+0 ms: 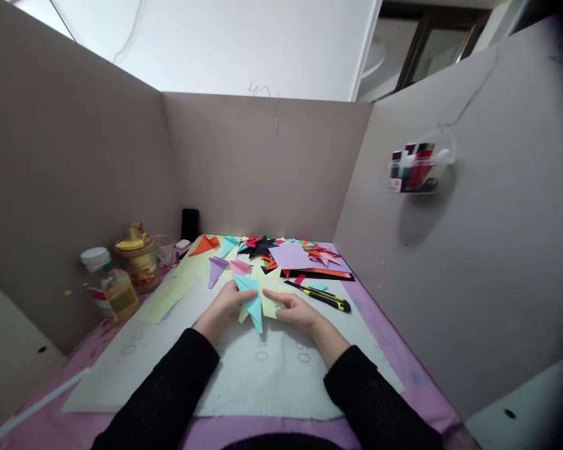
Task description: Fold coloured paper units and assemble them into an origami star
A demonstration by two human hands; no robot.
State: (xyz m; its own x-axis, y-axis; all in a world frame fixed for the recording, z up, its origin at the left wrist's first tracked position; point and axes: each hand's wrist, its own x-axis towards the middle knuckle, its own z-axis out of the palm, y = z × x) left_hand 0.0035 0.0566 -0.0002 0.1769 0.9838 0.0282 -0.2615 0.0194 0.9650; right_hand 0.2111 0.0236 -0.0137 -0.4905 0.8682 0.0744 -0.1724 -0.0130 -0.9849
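Note:
Between my two hands, just above the white sheet [244,381], are folded paper pieces. My left hand [228,306] pinches a light blue folded paper piece [252,304] with the thumb lying on top of it. My right hand [298,310] grips a pale yellow folded paper piece [270,294], its index finger stretched along the surface. The blue piece overlaps the yellow one, and whether they are joined I cannot tell. Beyond my hands lie a purple folded piece [217,271], a pink one [240,267] and an orange one [203,245].
A yellow and black box cutter [326,299] lies right of my hands. Behind are colourful paper stars [263,247] and a lilac sheet [291,256]. Bottles [122,294] and a brown tub [138,262] stand left. Grey panels [267,162] enclose the table; a small box [415,169] hangs right.

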